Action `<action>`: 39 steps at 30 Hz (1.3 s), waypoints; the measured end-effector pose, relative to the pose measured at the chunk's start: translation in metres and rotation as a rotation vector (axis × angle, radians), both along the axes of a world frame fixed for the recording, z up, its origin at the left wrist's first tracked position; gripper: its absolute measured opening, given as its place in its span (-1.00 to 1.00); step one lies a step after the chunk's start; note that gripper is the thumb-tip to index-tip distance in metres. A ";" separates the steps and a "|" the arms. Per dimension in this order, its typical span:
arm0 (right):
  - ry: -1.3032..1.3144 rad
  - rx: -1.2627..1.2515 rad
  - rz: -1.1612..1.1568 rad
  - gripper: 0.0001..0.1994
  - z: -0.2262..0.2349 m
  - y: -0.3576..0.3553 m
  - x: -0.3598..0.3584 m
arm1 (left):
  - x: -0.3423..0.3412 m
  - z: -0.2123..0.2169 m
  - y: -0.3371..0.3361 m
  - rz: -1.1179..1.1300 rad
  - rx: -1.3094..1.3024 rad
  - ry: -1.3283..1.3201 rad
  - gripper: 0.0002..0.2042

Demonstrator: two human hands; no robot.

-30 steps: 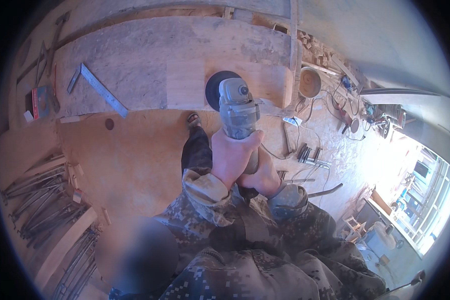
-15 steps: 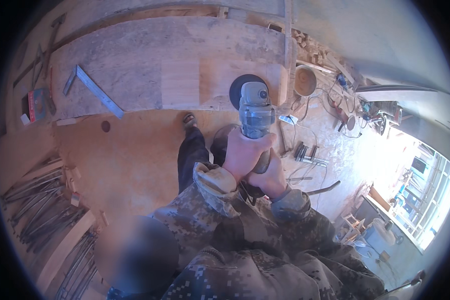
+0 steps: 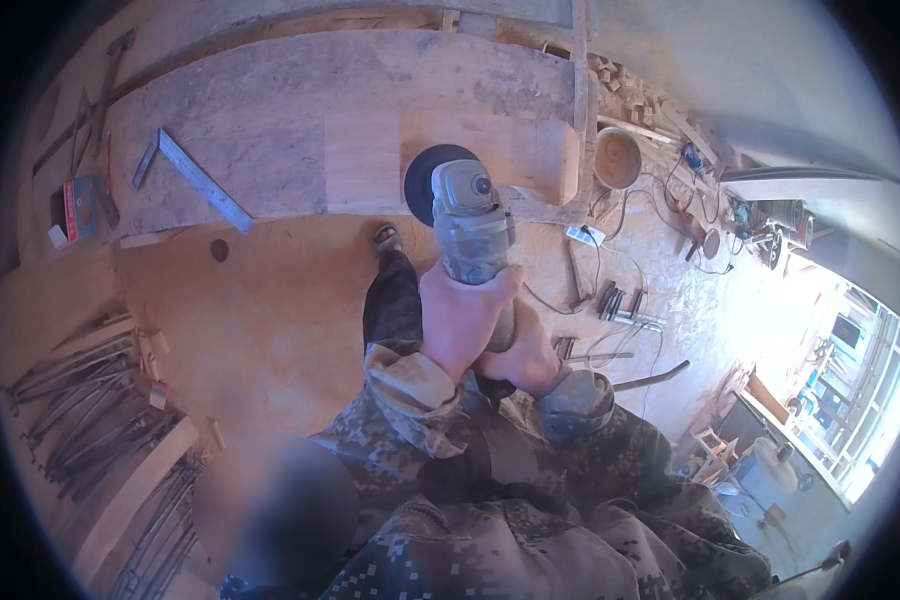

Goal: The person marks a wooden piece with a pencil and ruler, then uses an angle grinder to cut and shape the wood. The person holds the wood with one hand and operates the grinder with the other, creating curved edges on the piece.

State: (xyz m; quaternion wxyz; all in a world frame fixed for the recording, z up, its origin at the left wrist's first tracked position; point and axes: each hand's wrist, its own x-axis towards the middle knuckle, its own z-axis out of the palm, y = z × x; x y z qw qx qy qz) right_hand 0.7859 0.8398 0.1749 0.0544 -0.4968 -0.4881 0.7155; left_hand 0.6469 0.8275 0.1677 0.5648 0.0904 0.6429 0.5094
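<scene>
Both of my hands are wrapped round a grey angle grinder (image 3: pixel 473 225). My left hand (image 3: pixel 458 318) grips the front of its body, just behind the head. Further back, my right hand (image 3: pixel 530 355) is closed round the rear handle, partly hidden by the left. The grinder's dark round disc (image 3: pixel 422 192) lies over a pale wooden board (image 3: pixel 530 150), near the board's front edge. I cannot tell how firmly the disc presses on it. The board rests on a worn wooden workbench (image 3: pixel 270 95).
A metal try square (image 3: pixel 205 183) lies on the bench's left part. A round wooden bowl (image 3: pixel 618 158), a white power strip (image 3: pixel 584 235), cords and clamps (image 3: pixel 625 308) are on the right. Metal rods (image 3: pixel 80 400) are stacked at lower left; a fan (image 3: pixel 765 462) stands at lower right.
The grinder has moved left along the board with both hands on it. Its disc now reaches closer to the board's left part, and more of the right part shows.
</scene>
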 end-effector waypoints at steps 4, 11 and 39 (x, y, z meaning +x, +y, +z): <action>0.009 -0.010 -0.004 -0.13 -0.002 0.001 -0.001 | 0.000 -0.001 0.001 -0.003 -0.018 -0.004 -0.73; 0.020 -0.010 -0.131 -0.13 0.000 -0.001 0.003 | 0.009 -0.017 0.001 -0.039 0.017 -0.125 -0.75; -0.012 0.006 -0.024 -0.13 -0.005 -0.007 0.005 | 0.008 -0.015 -0.011 -0.013 -0.009 -0.056 -0.74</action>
